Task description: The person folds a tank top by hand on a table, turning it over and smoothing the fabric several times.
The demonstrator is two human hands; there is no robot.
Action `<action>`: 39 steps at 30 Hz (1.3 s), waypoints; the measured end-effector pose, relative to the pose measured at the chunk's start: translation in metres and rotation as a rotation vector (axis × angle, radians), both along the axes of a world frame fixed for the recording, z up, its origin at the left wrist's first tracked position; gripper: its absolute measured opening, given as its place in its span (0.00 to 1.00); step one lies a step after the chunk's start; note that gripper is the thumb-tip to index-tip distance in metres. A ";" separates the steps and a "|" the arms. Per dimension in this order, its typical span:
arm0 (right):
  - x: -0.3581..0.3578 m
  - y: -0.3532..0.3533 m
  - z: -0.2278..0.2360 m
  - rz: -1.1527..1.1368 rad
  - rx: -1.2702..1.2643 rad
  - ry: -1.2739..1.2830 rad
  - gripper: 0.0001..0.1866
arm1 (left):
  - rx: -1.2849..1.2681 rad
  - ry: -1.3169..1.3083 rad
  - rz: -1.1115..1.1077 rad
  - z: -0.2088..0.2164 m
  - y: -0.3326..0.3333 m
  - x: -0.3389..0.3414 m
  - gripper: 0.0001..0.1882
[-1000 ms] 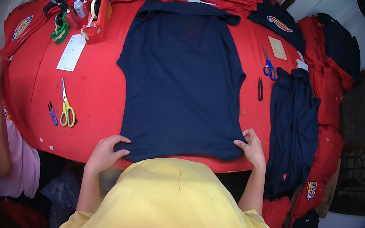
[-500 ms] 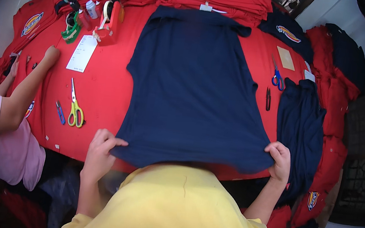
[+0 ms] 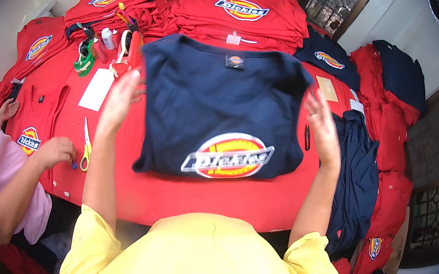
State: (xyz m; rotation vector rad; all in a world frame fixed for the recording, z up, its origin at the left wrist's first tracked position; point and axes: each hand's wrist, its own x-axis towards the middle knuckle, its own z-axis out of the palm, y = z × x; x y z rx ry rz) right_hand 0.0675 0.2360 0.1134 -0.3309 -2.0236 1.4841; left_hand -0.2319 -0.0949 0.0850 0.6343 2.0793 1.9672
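A navy sleeveless shirt (image 3: pixel 219 98), folded short, has its neckline and collar label away from me and a colourful oval logo toward me. It lies on or just above the red cloth layer (image 3: pixel 194 205); the exact height is hard to judge. Beside the shirt's left edge is my left hand (image 3: pixel 120 96), raised, slightly blurred, fingers apart. My right hand (image 3: pixel 321 125) is at the opposite edge, its fingers stretched out and apart. Neither hand visibly grips the fabric. Black thread snips (image 3: pixel 307 138) show partly between the shirt and my right forearm.
Red shirts are piled (image 3: pixel 240 20) at the back; navy garments (image 3: pixel 355 177) lie right. Tape dispensers (image 3: pixel 124 49), white paper (image 3: pixel 96 89) and yellow-handled scissors (image 3: pixel 85 155) are left. A co-worker's hand (image 3: pixel 56 153) touches a small blue tool, near a red shirt (image 3: pixel 37 113).
The navy shirt went from spread out plain to folded with its logo showing. Both my hands let go of its near hem and moved forward to its sides. The co-worker's hand came nearer.
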 end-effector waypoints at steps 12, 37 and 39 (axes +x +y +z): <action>0.078 -0.001 -0.162 -0.530 0.123 -0.577 0.16 | -0.487 0.177 0.010 -0.116 -0.074 0.063 0.16; -0.028 0.123 0.097 -0.321 0.302 -0.254 0.08 | -0.177 0.329 -0.059 0.121 -0.029 -0.169 0.14; -0.002 0.120 0.118 -0.261 0.036 0.034 0.08 | 0.115 0.162 -0.108 0.152 -0.027 -0.142 0.14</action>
